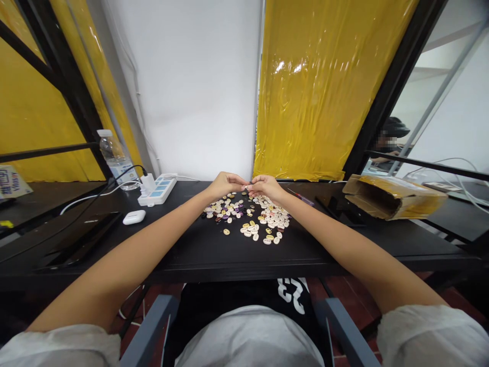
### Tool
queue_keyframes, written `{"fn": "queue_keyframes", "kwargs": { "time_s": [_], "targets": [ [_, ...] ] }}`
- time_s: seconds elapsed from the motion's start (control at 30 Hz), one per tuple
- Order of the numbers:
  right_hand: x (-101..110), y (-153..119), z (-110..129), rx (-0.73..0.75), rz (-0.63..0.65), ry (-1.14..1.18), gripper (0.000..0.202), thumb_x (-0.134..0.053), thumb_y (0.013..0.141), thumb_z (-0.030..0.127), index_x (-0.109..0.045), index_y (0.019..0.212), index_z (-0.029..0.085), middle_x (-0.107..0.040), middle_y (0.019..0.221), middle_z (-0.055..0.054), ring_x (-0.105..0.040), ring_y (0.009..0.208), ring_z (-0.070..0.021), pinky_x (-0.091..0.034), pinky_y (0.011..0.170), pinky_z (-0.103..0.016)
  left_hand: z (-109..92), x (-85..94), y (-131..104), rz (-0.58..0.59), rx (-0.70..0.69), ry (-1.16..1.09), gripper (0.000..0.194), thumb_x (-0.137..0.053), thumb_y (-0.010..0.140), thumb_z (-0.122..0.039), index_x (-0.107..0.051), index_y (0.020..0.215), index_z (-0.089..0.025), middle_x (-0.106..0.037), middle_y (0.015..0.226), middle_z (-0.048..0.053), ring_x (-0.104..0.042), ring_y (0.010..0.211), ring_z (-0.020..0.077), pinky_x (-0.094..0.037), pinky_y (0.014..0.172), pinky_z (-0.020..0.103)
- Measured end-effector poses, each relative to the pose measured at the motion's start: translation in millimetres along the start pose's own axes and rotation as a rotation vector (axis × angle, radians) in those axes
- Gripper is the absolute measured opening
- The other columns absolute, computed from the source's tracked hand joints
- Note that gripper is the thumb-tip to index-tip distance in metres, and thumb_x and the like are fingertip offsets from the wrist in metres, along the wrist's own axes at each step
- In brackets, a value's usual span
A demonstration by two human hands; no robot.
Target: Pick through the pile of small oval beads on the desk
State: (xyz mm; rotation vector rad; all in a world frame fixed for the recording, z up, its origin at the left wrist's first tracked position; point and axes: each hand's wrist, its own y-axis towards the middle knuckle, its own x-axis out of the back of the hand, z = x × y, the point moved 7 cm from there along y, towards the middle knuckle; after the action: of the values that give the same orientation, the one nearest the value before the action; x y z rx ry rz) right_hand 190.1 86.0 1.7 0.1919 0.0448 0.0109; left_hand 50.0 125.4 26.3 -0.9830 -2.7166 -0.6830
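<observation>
My left hand (226,184) and my right hand (268,188) meet above the back of the black table. Both are closed in a pinch, thumbs and fingers nearly touching. Something small and pale shows between the fingertips, too small to make out. Below and around the hands lie many small oval pieces with holes, like buttons (275,216), mostly cream, some yellow, purple or brown. They form a loose patch at left, a denser heap at right and a cluster (250,230) nearer the front edge. Part of the spread is hidden behind the hands.
At left are a white power strip (160,191), a water bottle (118,162), an earbud case (134,217) and a dark tablet (82,239). To the right lie a screwdriver (301,198), a black phone-like slab (338,211) and an open cardboard box (393,198). A person (391,135) sits beyond.
</observation>
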Motion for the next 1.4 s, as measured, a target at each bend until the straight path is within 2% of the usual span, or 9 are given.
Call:
{"fn": "queue_keyframes", "kwargs": {
  "time_s": [0.23,0.4,0.53,0.7,0.9,1.13,1.4],
  "targets": [
    [-3.2,-2.1,3.2,0.092,0.108,-0.021,0.041,-0.088,0.058,0.022,-0.055,0.082,0.016,-0.071,0.062,-0.002,-0.068,0.055,-0.0143,-0.057,0.055,-0.023,3.0,1.2,4.0,0.059,0.0,0.052,0.032,-0.083,0.058,-0.025,-0.076,0.087,-0.013,-0.076,0.084,0.009,-0.069,0.078,0.0179,-0.053,0.078,0.033],
    [-6.4,-4.6,5.0,0.097,0.176,-0.053,0.045,-0.09,0.055,0.029,-0.057,0.083,0.016,-0.07,0.06,0.0,-0.068,0.055,-0.0146,-0.056,0.055,-0.024,-0.5,-3.9,1.5,0.106,-0.001,0.044,0.031,-0.083,0.06,-0.027,-0.076,0.088,-0.014,-0.076,0.083,0.008,-0.068,0.079,0.018,-0.054,0.08,0.034],
    [-6.5,-4.0,5.4,0.097,0.165,-0.057,0.045,-0.09,0.055,0.03,-0.057,0.081,0.016,-0.071,0.062,-0.001,-0.069,0.057,-0.015,-0.057,0.056,-0.025,-2.4,-5.2,0.3,0.089,0.002,0.04,0.032,-0.083,0.06,-0.026,-0.075,0.088,-0.013,-0.076,0.083,0.009,-0.069,0.079,0.0192,-0.054,0.082,0.036],
    [-5.2,-3.1,7.3,0.134,0.116,-0.017,0.046,-0.09,0.054,0.032,-0.056,0.081,0.016,-0.071,0.063,-0.002,-0.068,0.054,-0.014,-0.056,0.056,-0.024,-3.3,-0.9,3.4,0.035,-0.074,0.06,0.031,-0.082,0.062,-0.027,-0.075,0.089,-0.012,-0.076,0.086,0.01,-0.07,0.082,0.0202,-0.055,0.085,0.036],
    [-3.4,-2.7,8.1,0.174,0.075,0.02,0.044,-0.089,0.056,0.028,-0.054,0.08,0.017,-0.072,0.065,-0.002,-0.071,0.062,-0.0157,-0.057,0.062,-0.024,-10.2,-2.6,0.4,-0.001,-0.143,0.108,0.029,-0.081,0.065,-0.026,-0.075,0.09,-0.011,-0.077,0.089,0.011,-0.072,0.085,0.0217,-0.056,0.086,0.035],
    [-1.1,-0.9,6.3,0.144,0.029,0.036,0.034,-0.081,0.067,0.013,-0.053,0.084,0.018,-0.073,0.067,-0.003,-0.073,0.066,-0.0171,-0.06,0.067,-0.028,-15.4,-7.0,-4.7,-0.081,-0.204,0.091,0.018,-0.077,0.068,-0.025,-0.076,0.079,-0.01,-0.076,0.096,0.014,-0.072,0.094,0.0264,-0.056,0.092,0.04],
    [-0.5,-1.2,4.9,0.131,-0.008,0.023,0.039,-0.08,0.065,0.01,-0.048,0.085,0.019,-0.071,0.063,-0.001,-0.072,0.062,-0.0175,-0.06,0.064,-0.027,-10.1,-12.4,-6.1,-0.078,-0.261,0.171,0.022,-0.073,0.073,-0.023,-0.074,0.091,-0.01,-0.076,0.094,0.011,-0.072,0.09,0.0225,-0.056,0.093,0.038]
  ]
}}
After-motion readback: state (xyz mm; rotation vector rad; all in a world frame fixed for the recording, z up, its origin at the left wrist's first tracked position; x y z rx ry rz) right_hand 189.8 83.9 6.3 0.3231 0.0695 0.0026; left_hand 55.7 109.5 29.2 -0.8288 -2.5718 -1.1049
